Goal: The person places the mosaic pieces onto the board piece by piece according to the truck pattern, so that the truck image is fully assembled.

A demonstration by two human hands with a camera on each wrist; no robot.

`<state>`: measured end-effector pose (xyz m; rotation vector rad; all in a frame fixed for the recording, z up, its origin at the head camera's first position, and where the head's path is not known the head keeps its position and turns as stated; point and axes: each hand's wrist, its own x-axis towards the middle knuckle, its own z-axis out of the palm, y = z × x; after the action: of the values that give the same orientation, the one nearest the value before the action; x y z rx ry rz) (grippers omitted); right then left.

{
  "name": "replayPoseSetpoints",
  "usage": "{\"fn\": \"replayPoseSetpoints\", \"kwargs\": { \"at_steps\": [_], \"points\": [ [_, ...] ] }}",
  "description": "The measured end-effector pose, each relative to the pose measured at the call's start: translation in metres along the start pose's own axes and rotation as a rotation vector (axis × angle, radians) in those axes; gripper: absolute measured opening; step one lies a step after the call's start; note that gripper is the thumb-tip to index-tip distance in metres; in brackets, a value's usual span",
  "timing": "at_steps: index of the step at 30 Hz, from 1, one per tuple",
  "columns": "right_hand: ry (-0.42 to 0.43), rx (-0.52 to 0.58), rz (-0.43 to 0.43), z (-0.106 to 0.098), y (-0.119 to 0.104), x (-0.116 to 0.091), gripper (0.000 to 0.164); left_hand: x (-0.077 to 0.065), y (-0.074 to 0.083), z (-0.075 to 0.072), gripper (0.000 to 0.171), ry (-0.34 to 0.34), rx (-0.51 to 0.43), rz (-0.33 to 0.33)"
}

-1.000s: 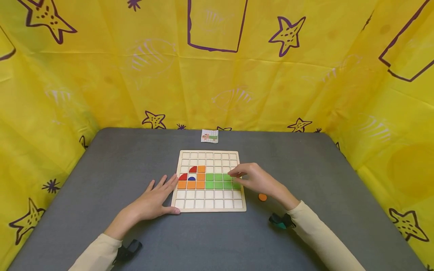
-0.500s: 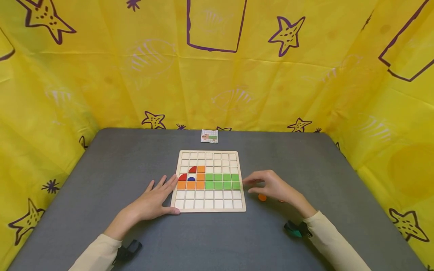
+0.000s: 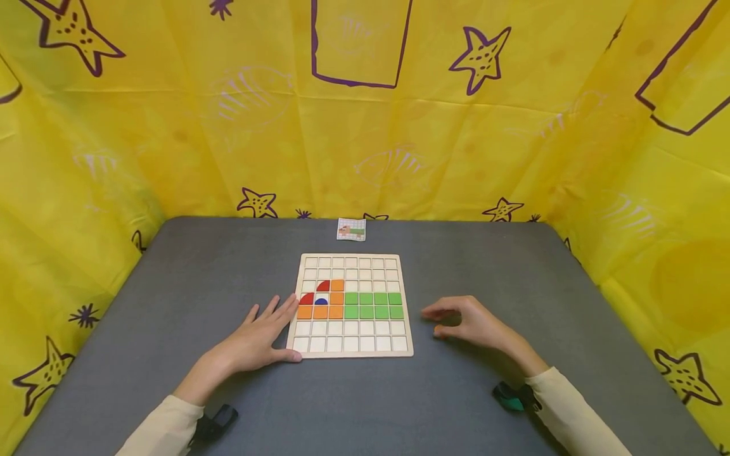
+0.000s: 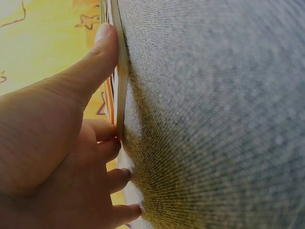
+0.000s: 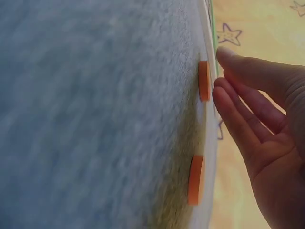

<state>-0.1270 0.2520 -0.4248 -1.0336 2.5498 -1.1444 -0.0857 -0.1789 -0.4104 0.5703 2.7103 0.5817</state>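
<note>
A wooden grid board (image 3: 373,269) lies flat on the table. Orange squares (image 3: 337,296), red quarter-rounds (image 3: 324,286), a blue half-round (image 3: 322,302) and two rows of green squares (image 3: 366,304) sit in its cells. My left hand (image 3: 256,342) rests along the board's left edge, fingers spread and straight, the thumb (image 4: 95,59) at the near corner. To the right of the board, my right hand (image 3: 473,324) hovers with thumb and fingers apart, holding nothing. Two orange pieces (image 5: 204,81) lie on the table below it, mostly hidden by the hand in the head view.
A small printed card (image 3: 351,229) with a coloured grid picture lies beyond the board. The grey table (image 3: 239,253) is enclosed by yellow cloth (image 3: 365,126) at the back and sides. A dark wrist strap (image 3: 217,423) shows under the left sleeve.
My right hand has drawn back from the right end of the green rows, moving right and nearer, over the orange pieces. All the green squares now show. My left hand stays put.
</note>
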Motion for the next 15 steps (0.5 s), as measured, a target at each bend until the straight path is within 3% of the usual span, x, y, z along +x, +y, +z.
{"fn": "replayPoseSetpoints", "kwargs": {
  "at_steps": [15],
  "points": [
    [-0.03,-0.021,-0.058,-0.007,0.009,-0.016,0.036,0.002,-0.002,0.001,0.109,-0.003,-0.004,0.001]
  ]
}}
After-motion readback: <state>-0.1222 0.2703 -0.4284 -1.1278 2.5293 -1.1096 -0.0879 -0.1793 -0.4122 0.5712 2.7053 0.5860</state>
